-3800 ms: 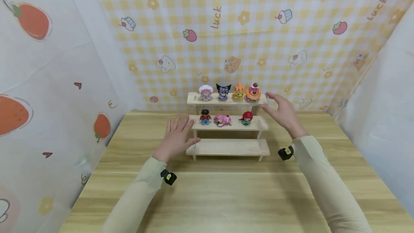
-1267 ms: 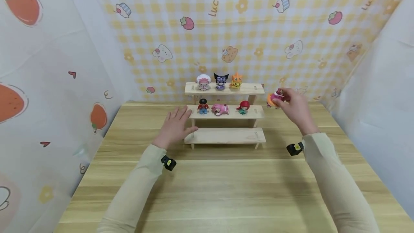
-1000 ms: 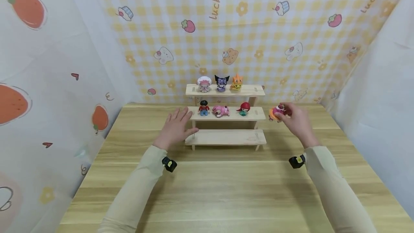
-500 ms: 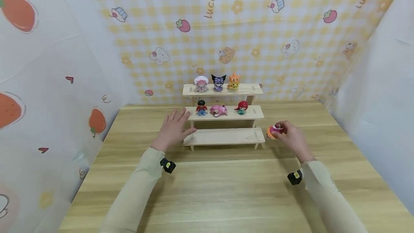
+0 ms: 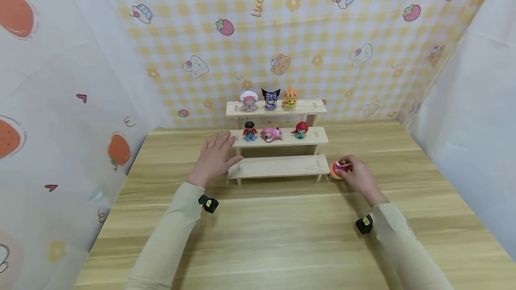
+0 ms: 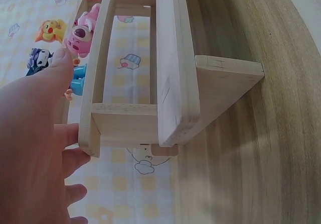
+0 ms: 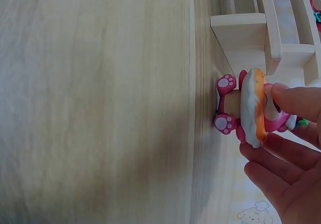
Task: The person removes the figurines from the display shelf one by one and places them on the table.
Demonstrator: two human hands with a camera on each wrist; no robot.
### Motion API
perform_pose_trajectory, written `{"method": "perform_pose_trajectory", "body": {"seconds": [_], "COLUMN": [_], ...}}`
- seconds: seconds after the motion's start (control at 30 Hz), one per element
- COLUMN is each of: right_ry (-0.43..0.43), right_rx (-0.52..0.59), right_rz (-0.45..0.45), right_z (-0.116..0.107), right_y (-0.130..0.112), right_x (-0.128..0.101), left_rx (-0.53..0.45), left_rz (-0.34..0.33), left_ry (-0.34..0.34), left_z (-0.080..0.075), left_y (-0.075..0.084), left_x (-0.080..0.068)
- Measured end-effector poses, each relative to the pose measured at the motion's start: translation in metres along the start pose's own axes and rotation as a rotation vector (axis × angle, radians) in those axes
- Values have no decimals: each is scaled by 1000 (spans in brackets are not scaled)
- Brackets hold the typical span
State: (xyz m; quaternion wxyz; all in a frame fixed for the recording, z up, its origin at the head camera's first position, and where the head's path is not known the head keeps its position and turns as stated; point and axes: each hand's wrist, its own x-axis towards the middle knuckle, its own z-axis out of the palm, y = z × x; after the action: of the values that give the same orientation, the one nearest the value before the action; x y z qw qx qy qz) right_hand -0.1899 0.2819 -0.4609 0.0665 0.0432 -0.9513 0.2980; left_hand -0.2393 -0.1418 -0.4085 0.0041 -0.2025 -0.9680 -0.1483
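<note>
My right hand [image 5: 360,178] pinches a pink bear figurine [image 7: 255,108] with an orange-and-white ring round its middle. It holds the bear low, right beside the right end of the bottom step of a three-step wooden display stand [image 5: 278,167]. In the right wrist view the thumb is on the bear's head and the fingers are behind it. My left hand [image 5: 211,158] rests at the left end of the middle step, fingers spread and straight. Near it on that step are a black-haired figure in red [image 5: 250,131], a lying pink bear [image 5: 272,134] and a red-haired mermaid [image 5: 300,130].
On the top step stand a white-hatted figure [image 5: 249,101], a black-eared figure [image 5: 271,99] and an orange-hooded yellow one [image 5: 290,97]. The wood-grain table [image 5: 282,236] extends in front. A yellow checked cloth [image 5: 242,53] hangs behind the stand, with white cloths at both sides.
My right hand has taken the ringed bear off the top step's right end and lowered it beside the bottom step. The left hand keeps its place at the stand.
</note>
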Motion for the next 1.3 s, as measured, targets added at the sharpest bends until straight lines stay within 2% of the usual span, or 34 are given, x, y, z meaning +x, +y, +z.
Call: {"method": "perform_pose_trajectory", "body": {"seconds": [0.43,0.63,0.77,1.1,1.3], "right_ry": [-83,-126,-116,-114,-76], "right_rx": [-14,40,47,14,8], "right_rz": [-11,-6,9,-27,-100], "right_z": [-4,-14,-24,-49,-56], "right_y": [-2,-9,-16,-52,-76], "right_x": [8,14,18,60,87], "left_rx": [-4,-21,-26,-16,-8], "left_rz": [12,1,-2,-7,-20], "left_ry": [12,10,-2,-2,-5], "left_z": [-3,-5,-3,-1,1], "left_y": [-2,-1,0,-1,-1], "left_x": [0,0,-1,-2,-1]}}
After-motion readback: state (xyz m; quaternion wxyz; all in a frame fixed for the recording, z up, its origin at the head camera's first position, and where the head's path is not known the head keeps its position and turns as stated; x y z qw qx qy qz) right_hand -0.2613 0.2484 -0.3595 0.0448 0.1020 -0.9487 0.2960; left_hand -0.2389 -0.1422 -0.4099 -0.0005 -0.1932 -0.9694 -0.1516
